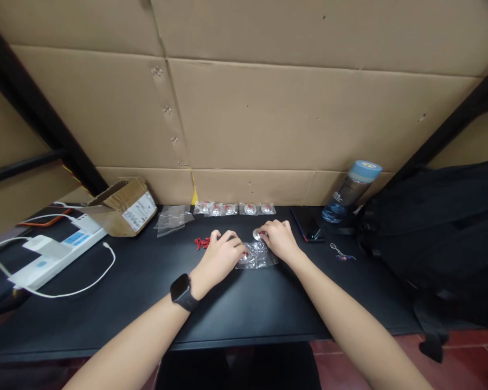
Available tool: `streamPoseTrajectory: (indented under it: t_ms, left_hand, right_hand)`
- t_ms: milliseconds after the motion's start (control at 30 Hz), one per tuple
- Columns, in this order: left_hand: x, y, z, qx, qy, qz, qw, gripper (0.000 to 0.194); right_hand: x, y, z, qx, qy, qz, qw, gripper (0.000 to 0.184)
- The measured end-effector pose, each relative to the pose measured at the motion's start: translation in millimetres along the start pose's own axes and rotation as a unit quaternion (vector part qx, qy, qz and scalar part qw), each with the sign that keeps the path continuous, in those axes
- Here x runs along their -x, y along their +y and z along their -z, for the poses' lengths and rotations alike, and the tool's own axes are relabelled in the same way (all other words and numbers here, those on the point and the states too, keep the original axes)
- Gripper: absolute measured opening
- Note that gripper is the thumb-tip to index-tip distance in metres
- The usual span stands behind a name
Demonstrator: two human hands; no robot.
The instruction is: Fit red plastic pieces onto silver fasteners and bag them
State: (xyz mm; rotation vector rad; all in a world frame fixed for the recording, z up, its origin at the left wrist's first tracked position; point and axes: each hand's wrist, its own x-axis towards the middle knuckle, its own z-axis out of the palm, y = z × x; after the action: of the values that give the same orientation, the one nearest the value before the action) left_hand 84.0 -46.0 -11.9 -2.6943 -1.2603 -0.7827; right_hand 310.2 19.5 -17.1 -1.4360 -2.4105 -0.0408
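Observation:
A clear plastic bag (261, 260) lies on the black table between my hands. My right hand (282, 238) has its fingers closed on the edge of a round silvery disc (256, 234) with a bit of red at its middle, just above the bag. My left hand (223, 257), wearing a black watch (183, 291), is bent over the bag's left side. Its fingertips press together at a second disc (244, 258) with red on it, mostly hidden by the fingers. Small red plastic pieces (202, 242) lie in a pile left of this hand.
Bagged discs (250, 208) stand in a row along the cardboard wall (252, 119). Flat plastic bags (173, 218), an opened carton (124, 208) and a white power strip (61, 254) are at left. A phone (308, 223), water bottle (352, 192), keychain (342, 254) and black backpack (439, 227) are at right.

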Motion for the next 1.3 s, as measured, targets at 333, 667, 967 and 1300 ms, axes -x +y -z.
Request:
streamPoseTrajectory:
  t_ms: [333,667,967,1300]
  left_hand:
    - [-2,8,-2.5,-0.042,0.0,-0.005,0.999,0.015]
    - [-8,2,8.8,0.043,0.131,0.157,0.978,0.013]
    - [-8,3,10.4,0.097,0.187,0.214,0.954,0.014]
    - [-7,2,6.0,0.226,0.242,0.187,0.925,0.014]
  right_hand:
    - [-3,9,-7,0.028,0.041,-0.03,0.998,0.019]
    - [3,-9,21,-0.066,0.082,0.03,0.994,0.011]
    - [10,-32,34,-0.25,0.15,0.038,0.956,0.015]
    - [14,-50,25,-0.484,0.121,0.02,0.867,0.016]
